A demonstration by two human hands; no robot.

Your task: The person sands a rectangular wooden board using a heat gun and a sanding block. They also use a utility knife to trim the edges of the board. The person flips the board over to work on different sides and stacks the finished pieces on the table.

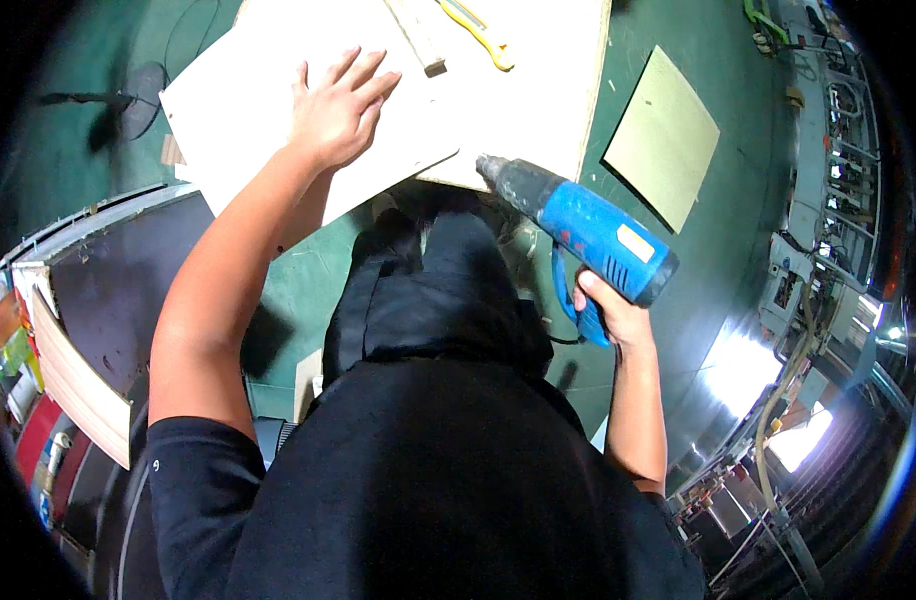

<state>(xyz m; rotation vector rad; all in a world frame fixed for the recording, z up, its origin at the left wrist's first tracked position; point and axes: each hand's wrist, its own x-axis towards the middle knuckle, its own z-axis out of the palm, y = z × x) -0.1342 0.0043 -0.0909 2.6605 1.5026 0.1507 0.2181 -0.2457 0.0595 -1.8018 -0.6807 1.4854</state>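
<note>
"Looking at our left hand (340,115) first, how do we have it?"

"We have it palm down on the white board (246,120), grasping nothing, its fingers fanned apart and aimed up toward the right. Our elbow on that side is bent, and the forearm slants inward from the left."

"And our right hand (612,308)?"

"We have that one wrapped around the handle of the blue heat gun (590,222), with the forearm rising almost upright from the lower right."

"Where are we pointing the heat gun?"

"Up and to the left. Its dark nozzle is just beside a corner of the white board, which lies on the counter (553,105)."

"What else do we see up there?"

"A wooden strip (413,35) and a yellow-handled tool (490,42), both to the right of our left hand."
</note>
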